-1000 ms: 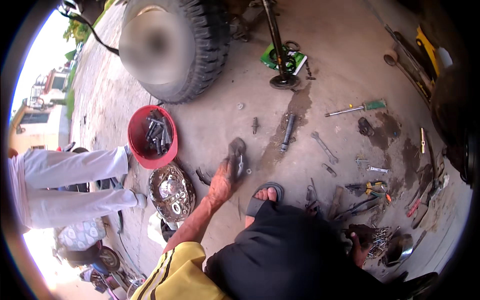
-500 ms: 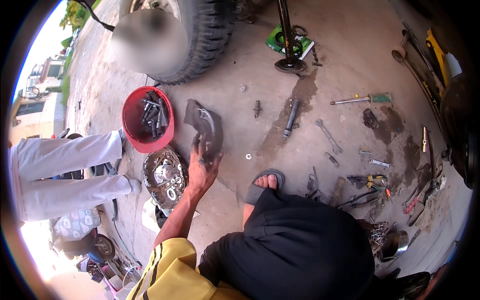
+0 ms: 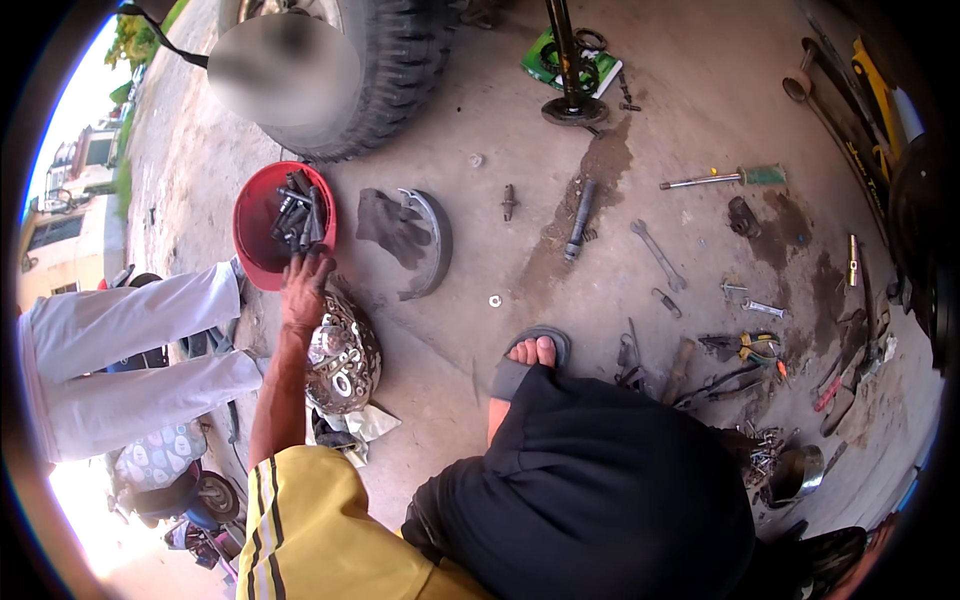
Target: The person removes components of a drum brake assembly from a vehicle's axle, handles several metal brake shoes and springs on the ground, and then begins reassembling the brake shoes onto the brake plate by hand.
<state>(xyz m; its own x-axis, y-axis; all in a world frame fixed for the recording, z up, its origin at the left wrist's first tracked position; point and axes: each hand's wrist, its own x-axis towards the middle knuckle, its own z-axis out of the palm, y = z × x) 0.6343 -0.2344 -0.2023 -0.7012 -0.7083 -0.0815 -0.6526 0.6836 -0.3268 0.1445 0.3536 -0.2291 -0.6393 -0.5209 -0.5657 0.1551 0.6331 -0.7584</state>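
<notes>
Left hand [image 3: 305,288] is palm-down at the lower edge of a red bowl [image 3: 262,274], fingers loosely spread and about half open, nothing showing in its grip. Hard to say from this angle whether the fingertips actually touch the rim or just sit over it. Right hand's out of sight, so can't tell what it's up to.

Going by a clock centred on that left hand: the bowl is at 11 to 12 o'clock, with a pile of dark metal sockets [image 3: 296,220] in it. At 5 o'clock, right up by the wrist, there's a grimy round pan [image 3: 374,362] full of washers and small hardware. Around 2 o'clock a dark work glove [image 3: 385,222] lies on the concrete, with a curved brake shoe [image 3: 440,245] just beyond it, bowed around its far side. Big knobbly tyre [image 3: 405,85] at 1. Lone nut [image 3: 495,301] at 3, well apart from everything, and farther out that way a combination wrench [image 3: 657,255]. Somebody in pale trousers [image 3: 140,310] is over at 9.
</notes>
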